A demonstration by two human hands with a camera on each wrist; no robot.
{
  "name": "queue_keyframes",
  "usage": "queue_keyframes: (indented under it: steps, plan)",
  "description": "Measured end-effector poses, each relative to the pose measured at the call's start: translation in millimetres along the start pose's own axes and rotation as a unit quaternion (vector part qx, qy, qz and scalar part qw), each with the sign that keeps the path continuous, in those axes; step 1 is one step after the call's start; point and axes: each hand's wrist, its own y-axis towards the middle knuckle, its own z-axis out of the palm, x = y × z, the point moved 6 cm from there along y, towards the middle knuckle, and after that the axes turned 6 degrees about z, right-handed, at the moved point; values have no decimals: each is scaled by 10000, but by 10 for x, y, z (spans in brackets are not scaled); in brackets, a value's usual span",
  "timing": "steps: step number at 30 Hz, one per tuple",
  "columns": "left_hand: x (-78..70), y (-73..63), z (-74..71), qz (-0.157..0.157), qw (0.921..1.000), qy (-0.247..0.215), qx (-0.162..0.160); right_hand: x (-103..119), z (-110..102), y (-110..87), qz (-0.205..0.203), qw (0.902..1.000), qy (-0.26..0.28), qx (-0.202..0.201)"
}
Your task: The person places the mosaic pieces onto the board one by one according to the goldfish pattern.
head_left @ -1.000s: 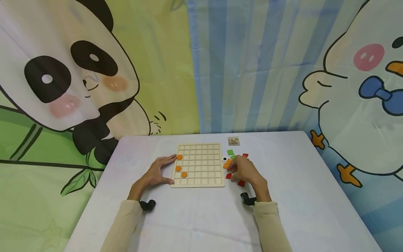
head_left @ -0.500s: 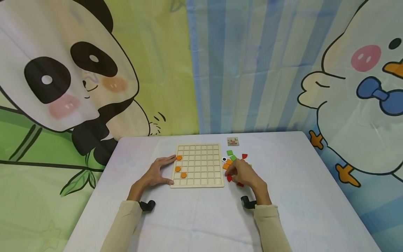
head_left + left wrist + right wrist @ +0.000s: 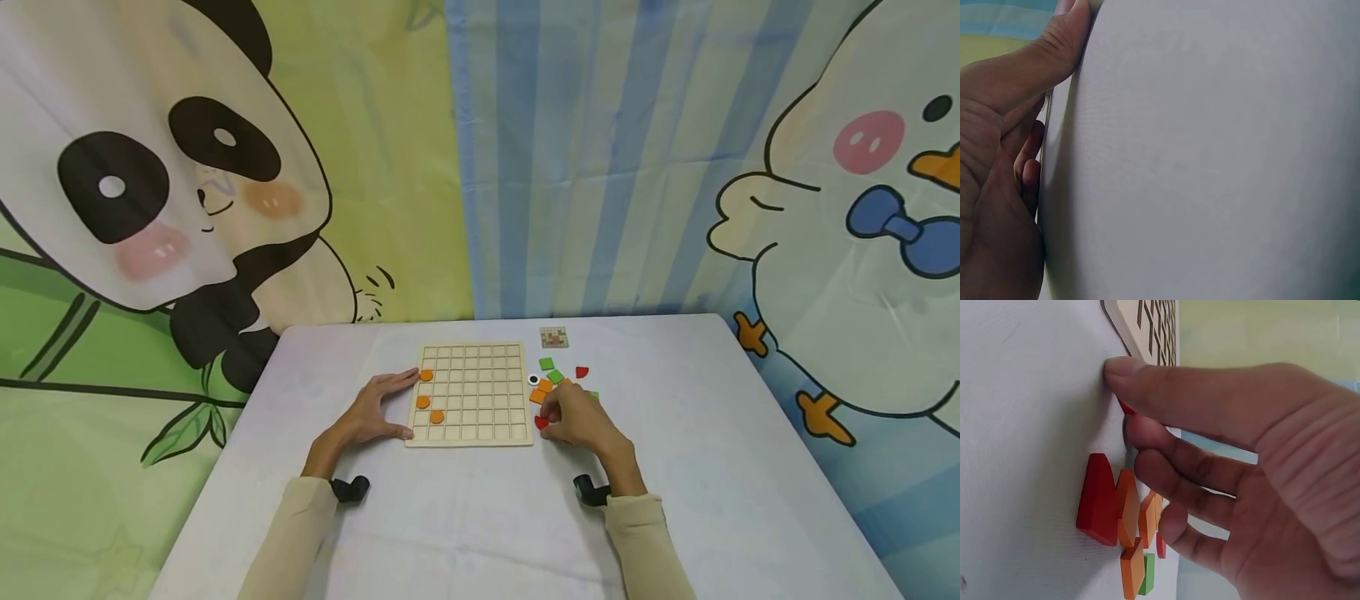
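A pale wooden grid board (image 3: 480, 396) lies on the table with several orange discs (image 3: 437, 417) on its left columns. My left hand (image 3: 367, 410) rests against its left edge, thumb and index spread apart; in the left wrist view the thumb (image 3: 1054, 56) touches that edge. My right hand (image 3: 581, 417) is just right of the board. Its thumb and index finger pinch a small red wedge-like piece (image 3: 1125, 407), mostly covered by the thumb in the right wrist view. Under the hand lie another red piece (image 3: 1097, 500) and orange pieces (image 3: 1127, 506).
Green squares (image 3: 547, 364), orange squares (image 3: 538, 397), a white disc with a black centre (image 3: 533, 380) and a red piece (image 3: 582, 372) lie right of the board. A small patterned card (image 3: 554, 337) sits behind them. Printed curtains surround the white table (image 3: 712, 433).
The right hand shifts slightly and the red piece at its fingertips has turned and moved a little left. Another red piece near the palm has gone out of the head view. The left hand stays put.
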Motion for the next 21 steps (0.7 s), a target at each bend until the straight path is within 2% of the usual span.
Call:
queue_keyframes:
  steps: [7, 11, 15, 21]
  plan:
    - [-10, 16, -3, 123, 9999, 114, -41, 15, -17, 16, -303, 9994, -157, 19]
    - [-8, 0, -12, 48, 9999, 105, -61, 18, -44, 20, -200, 9996, -216, -46]
    - [-14, -10, -14, 8, 10000, 65, -64, 48, -56, 36, -116, 9999, -32, -115]
    - [-31, -5, -19, 30, 9999, 76, -80, 167, -2, 94, -589, 9979, 212, -142]
